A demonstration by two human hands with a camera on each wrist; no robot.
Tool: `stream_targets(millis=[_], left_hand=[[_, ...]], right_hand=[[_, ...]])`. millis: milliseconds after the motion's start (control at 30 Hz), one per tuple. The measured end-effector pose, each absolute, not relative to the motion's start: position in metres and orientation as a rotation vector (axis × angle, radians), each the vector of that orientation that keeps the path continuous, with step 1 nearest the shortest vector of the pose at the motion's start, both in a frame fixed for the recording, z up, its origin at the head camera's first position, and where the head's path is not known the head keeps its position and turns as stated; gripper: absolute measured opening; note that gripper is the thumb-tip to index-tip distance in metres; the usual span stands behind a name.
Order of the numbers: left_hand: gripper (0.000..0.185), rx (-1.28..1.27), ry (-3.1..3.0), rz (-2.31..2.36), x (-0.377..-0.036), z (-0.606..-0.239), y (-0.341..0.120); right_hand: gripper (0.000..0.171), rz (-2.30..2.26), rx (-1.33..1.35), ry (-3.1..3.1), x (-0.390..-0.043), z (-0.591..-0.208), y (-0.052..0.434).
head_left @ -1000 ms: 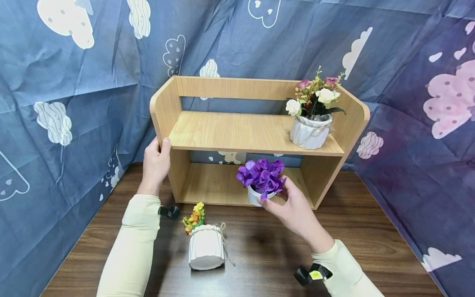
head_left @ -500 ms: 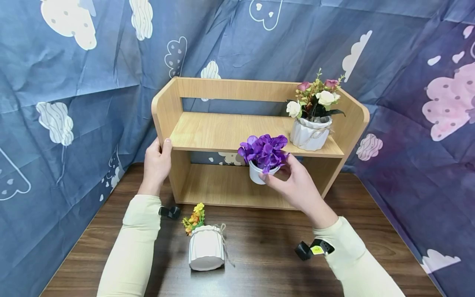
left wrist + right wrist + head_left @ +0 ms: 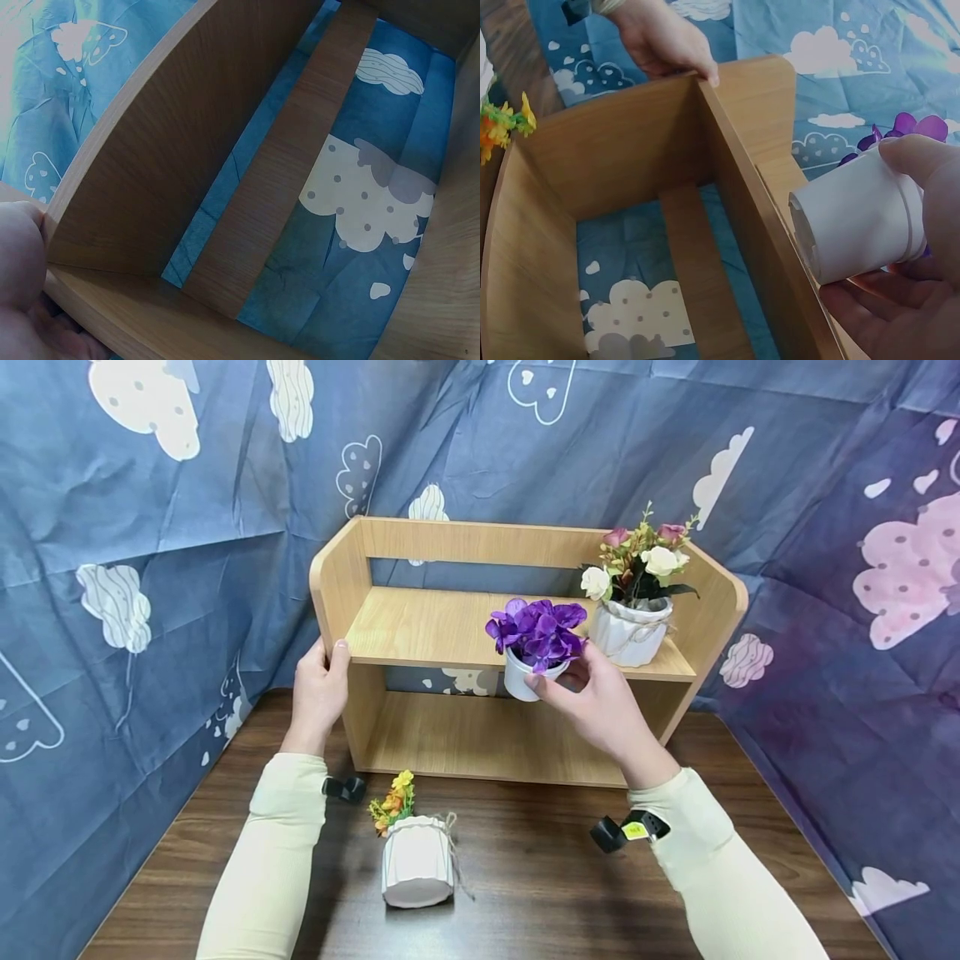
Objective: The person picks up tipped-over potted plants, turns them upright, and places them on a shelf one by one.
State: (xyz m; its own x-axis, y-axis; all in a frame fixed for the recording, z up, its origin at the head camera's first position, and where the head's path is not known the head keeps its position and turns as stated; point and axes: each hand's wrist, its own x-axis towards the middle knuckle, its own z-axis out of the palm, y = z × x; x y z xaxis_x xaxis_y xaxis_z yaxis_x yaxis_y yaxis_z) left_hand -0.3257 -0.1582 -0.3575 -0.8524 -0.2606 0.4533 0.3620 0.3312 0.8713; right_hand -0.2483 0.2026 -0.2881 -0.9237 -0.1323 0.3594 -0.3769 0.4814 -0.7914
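Holding purple flower pot at upper shelf edge

Gripping: right hand (image 3: 600, 706) has fingers and thumb curled round a small white pot (image 3: 522, 679), plain smooth cup with a rim lip. Pot holds purple flowers (image 3: 536, 628), bunched, filling the whole mouth. Pot is off any surface, in the air at the front edge of the wooden shelf unit (image 3: 341, 577), about level with the upper board, just left of the ribbed pot there. Right wrist view: same pot (image 3: 859, 217) tilted, base toward the camera, thumb on top, fingers below, close to the board edge; touching the board or not, cannot tell.

Left hand (image 3: 318, 689) grasps the left side panel of the shelf unit at its front edge, thumb tip on the panel face, fingers wrapped behind. Left wrist view shows only part of that hand (image 3: 19, 255) against the panel.

Upper board: white ribbed pot with twine (image 3: 632, 631), at the right end, upright, holding mixed bouquet of cream and pink roses with greenery (image 3: 641, 556).

Table (image 3: 540, 868): dark wood, second white ribbed pot with twine (image 3: 417, 860) standing upright near the front, between the two sleeves, well apart from the shelf unit. It holds a small sprig of yellow and orange flowers (image 3: 393, 802), leaning to its left side.

Blue cloud-print cloth (image 3: 150, 568) hangs behind and to both sides.
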Motion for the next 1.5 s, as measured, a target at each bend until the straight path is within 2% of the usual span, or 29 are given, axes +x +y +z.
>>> stream_targets(millis=[633, 1500], left_hand=[[0.047, -0.093, -2.095, -1.548, -0.324, -0.358, -0.159], [0.046, -0.102, -2.090, -1.551, -0.324, -0.359, -0.158]], right_hand=[[0.067, 1.318, 0.325, -2.571, -0.267, -0.266, 0.193], [0.070, 1.296, 0.233, -2.593, -0.305, -0.265, 0.189]])
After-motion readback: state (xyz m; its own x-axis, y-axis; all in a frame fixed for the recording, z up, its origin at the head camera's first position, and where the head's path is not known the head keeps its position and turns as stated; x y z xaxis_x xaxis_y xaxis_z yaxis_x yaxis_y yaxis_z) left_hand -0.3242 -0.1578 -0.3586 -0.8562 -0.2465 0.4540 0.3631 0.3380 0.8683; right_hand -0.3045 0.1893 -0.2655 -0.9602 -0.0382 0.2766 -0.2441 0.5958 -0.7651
